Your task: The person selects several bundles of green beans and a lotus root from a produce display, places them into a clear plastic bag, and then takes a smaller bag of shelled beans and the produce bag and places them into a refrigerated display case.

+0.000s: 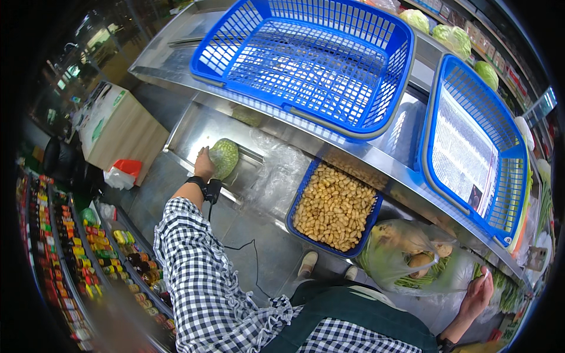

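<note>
At the far left end of the lower metal shelf (183, 128), my left hand (204, 164) grips the near side of a green mottled squash (224, 159), its fingers partly hidden. Out to the right, my right hand (479, 289) pinches the edge of a translucent plastic bag (384, 264), pulling its film taut. Through the film I see round brown vegetables (421, 263) and green beans (404, 281). Between my hands, a blue basket of unshelled peanuts (335, 207) rests beside crumpled clear plastic film (278, 172).
Above the shelf stand a large blue plastic basket (309, 70) and a second blue basket (507, 176) lined with printed paper (463, 145). Cabbages (452, 39) lie behind. Shelves of bottles (106, 247) and a wood-sided counter (126, 128) are at left. A cable (257, 264) hangs near my left sleeve.
</note>
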Demonstrator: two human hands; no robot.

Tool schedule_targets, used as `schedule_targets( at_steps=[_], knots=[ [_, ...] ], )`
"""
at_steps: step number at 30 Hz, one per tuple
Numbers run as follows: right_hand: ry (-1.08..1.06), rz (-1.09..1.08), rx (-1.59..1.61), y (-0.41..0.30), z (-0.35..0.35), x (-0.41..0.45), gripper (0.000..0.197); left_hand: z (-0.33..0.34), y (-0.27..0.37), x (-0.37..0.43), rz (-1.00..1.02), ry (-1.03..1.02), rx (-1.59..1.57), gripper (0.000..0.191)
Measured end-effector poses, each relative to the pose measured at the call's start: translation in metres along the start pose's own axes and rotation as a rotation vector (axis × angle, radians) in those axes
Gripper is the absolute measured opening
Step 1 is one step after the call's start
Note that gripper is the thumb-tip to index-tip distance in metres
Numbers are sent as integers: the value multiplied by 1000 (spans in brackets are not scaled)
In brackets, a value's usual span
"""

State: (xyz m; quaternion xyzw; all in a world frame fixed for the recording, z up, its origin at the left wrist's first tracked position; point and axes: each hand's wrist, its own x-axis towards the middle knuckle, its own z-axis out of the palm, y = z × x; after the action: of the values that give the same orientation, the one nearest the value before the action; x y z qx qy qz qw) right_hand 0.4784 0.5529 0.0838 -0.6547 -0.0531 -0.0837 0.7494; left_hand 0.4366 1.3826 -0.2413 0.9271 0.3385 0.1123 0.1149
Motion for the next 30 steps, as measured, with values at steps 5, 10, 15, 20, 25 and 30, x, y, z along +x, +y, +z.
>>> schedule_targets(
  at_steps=[5,10,15,20,25,30],
  knots=[
    [33,20,-28,1,0,5,46,1,-17,20,16,-120,244,36],
    [-92,36,-6,5,-5,12,47,-27,-10,19,-42,-9,63,17],
    [8,41,2,6,6,14,48,-54,22,-28,77,241,-527,23],
    [-39,15,51,11,-4,17,49,-151,105,-81,-201,48,-1446,20],
    [-128,21,116,12,-7,23,47,-217,147,-131,-143,60,-1919,13],
    [-184,24,179,17,-14,26,45,-250,171,-173,25,-47,-2067,23]
  ],
)
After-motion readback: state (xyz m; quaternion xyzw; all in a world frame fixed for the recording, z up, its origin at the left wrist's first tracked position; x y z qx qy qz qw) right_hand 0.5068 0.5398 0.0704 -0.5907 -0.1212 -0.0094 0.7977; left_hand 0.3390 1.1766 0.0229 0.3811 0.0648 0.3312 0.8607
